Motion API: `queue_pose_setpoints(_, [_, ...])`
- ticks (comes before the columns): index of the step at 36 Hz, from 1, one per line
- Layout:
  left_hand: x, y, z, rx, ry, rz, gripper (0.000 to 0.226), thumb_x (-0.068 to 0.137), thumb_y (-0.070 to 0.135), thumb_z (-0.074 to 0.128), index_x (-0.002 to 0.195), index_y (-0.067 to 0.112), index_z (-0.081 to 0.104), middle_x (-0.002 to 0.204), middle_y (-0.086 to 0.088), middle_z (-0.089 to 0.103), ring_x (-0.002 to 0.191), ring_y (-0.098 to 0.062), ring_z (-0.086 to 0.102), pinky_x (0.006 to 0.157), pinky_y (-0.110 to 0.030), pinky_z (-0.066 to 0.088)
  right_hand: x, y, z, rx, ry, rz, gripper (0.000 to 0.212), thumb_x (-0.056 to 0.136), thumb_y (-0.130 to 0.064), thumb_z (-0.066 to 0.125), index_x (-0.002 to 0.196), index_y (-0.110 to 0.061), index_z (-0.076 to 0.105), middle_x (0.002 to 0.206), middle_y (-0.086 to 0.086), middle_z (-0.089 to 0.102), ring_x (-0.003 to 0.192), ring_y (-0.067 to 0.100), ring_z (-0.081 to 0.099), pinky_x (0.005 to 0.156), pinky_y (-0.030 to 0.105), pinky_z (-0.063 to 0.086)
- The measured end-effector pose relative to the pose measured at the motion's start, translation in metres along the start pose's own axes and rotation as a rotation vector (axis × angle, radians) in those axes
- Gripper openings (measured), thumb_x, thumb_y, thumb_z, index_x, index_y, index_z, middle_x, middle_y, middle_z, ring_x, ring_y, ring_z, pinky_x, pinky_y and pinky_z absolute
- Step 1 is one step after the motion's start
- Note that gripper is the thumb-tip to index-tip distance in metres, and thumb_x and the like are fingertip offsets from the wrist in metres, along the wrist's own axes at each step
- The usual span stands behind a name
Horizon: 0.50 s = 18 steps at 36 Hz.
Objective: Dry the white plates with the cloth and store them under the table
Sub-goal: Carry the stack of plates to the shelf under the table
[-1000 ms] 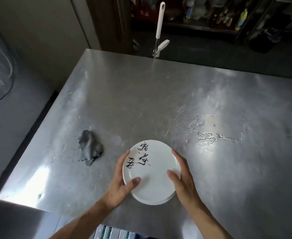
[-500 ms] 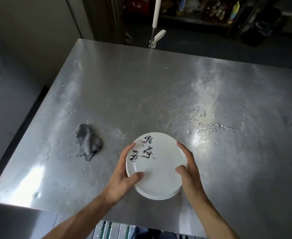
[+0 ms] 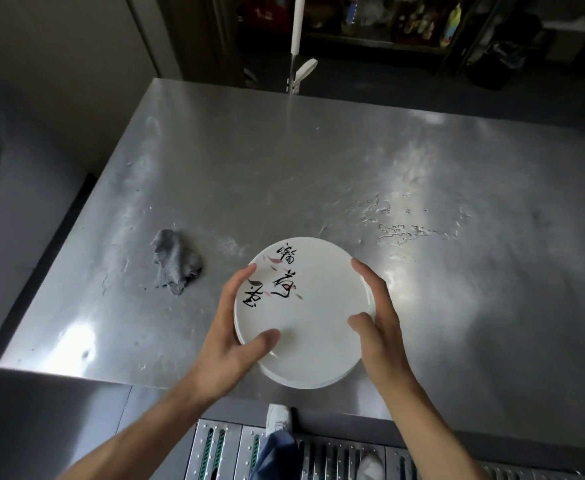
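Our left hand (image 3: 228, 337) and right hand (image 3: 377, 323) clamp the white plate stack (image 3: 305, 317) at nine and three o'clock; a damp rim could slip from our grip.

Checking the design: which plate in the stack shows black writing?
The top plate, gripped between left hand and right hand; lower plates show only plain white rims.

dim room | glare patches on steel table (image 3: 318, 161) | dark far shelves | wide-angle bending at edges
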State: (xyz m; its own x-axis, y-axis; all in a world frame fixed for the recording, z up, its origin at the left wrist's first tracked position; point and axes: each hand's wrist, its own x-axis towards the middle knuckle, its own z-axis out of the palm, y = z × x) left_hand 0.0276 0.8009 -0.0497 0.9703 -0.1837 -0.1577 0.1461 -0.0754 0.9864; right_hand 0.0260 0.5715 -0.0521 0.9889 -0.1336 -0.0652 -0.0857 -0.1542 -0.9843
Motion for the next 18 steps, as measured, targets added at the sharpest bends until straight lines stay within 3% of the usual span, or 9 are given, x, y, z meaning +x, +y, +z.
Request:
queue_pose_setpoints(4, [-0.025,0.014,0.016,0.015,0.027,0.047,0.086,0.075,0.012,0.078,0.148,0.036,0.039,0.133,0.026,0.062,0.12,-0.002,0.063,0.09,-0.018,0.055,-0.023,-0.01,-0.016,0.012,-0.017,-0.018,0.074,0.071,-0.01,0.048,0.141,-0.036,0.05,0.148,-0.012,0.049,0.141,0.01,0.042,0.116,0.044,0.038])
queue_pose_setpoints(9, [-0.075,0.021,0.046,0.012,0.082,0.101,0.082,0.07,0.032,0.08,0.141,0.057,0.047,0.135,0.028,0.06,0.121,0.0,0.062,0.091,-0.015,0.053,-0.065,-0.012,-0.044,0.037,-0.056,-0.033,0.073,0.072,-0.01,0.05,0.139,-0.038,0.051,0.147,-0.014,0.05,0.139,0.008,0.043,0.115,0.042,0.039])
queue_pose_setpoints(15, [-0.151,0.01,0.099,0.05,0.192,0.104,0.082,0.072,0.034,0.082,0.144,0.055,0.048,0.137,0.026,0.061,0.121,0.0,0.063,0.089,-0.013,0.054,-0.122,0.007,-0.085,0.087,-0.168,-0.052,0.072,0.072,-0.008,0.05,0.14,-0.032,0.052,0.149,-0.007,0.05,0.143,0.013,0.041,0.118,0.048,0.036])
queue_pose_setpoints(18, [-0.193,-0.001,0.127,0.07,0.238,0.055,0.081,0.073,0.032,0.08,0.145,0.052,0.047,0.134,0.029,0.061,0.12,0.002,0.063,0.089,-0.013,0.054,-0.156,0.021,-0.104,0.082,-0.235,-0.044,0.069,0.072,-0.018,0.053,0.139,-0.035,0.051,0.149,-0.006,0.049,0.142,0.011,0.041,0.117,0.044,0.036])
